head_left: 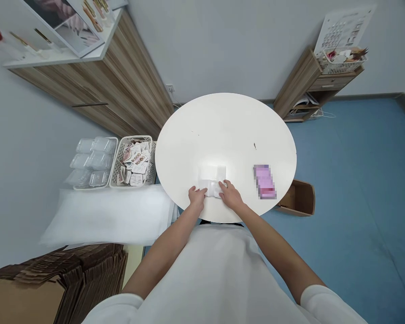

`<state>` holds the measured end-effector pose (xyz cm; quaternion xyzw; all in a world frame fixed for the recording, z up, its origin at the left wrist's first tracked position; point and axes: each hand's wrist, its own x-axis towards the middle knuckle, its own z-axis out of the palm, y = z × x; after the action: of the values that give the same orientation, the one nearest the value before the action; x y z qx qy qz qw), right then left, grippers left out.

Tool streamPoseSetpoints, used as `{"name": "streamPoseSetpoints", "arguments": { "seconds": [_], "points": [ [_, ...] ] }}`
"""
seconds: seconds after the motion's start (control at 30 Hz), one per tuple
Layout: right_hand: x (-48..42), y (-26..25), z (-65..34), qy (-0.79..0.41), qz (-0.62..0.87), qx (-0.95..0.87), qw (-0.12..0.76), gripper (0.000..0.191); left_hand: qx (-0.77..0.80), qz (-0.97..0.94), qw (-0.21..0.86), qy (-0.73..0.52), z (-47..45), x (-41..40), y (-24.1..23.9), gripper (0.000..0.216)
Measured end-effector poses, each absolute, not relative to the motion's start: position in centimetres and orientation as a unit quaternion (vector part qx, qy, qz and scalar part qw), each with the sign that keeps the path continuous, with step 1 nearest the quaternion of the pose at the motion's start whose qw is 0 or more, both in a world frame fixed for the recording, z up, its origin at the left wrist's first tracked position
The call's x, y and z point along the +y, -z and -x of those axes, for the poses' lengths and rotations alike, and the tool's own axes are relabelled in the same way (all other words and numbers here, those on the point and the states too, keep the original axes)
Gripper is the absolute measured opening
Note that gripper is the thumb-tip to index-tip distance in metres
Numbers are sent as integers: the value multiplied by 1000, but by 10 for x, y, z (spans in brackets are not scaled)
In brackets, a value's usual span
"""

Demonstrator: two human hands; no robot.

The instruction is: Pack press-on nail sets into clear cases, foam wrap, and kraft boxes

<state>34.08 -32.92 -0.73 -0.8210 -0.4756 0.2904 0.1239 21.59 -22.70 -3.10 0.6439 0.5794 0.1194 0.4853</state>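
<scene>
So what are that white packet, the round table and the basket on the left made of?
Packet: probably thin frosted plastic film, pale and half see-through. Table: smooth white laminate or painted board, hard to say which, with a soft sheen. Basket: moulded white plastic by the look, its walls an open lattice.

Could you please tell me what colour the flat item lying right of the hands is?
The item is pink to purple, blurred; seen in the head view, the only one.

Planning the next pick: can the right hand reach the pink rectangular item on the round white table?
Probably yes. The right hand rests on the small white packet, and the pink rectangular item lies just to its right on the round white table, with only bare tabletop between them.
</scene>
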Motion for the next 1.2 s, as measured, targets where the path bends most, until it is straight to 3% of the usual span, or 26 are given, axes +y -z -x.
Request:
{"name": "streamPoseSetpoints", "arguments": {
  "seconds": [0.13, 0.33, 0.53, 0.67, 0.93, 1.2],
  "points": [
    [-327, 6, -344, -285, 823, -473, 134, 50, 568, -602, 550, -107, -221, -230, 14, 35],
    [-322, 12, -352, -358, 804, -439, 180, 48, 489, -732, 472, -52, -242, -252, 4, 22],
    [-322, 20, -368, -429, 754, -419, 269, 52, 412, -836, 363, 5, -241, -278, 10, 48],
    [-320, 18, -371, -477, 742, -350, 316, 34, 385, -876, 286, 43, -240, -295, 11, 65],
    [-309, 17, -357, -392, 825, -324, 246, 25, 309, -926, 214, 49, -217, -282, -6, 56],
    [-321, 15, -345, -313, 848, -349, 248, 34, 160, -970, 165, 77, -218, -234, 8, 59]
  ]
}}
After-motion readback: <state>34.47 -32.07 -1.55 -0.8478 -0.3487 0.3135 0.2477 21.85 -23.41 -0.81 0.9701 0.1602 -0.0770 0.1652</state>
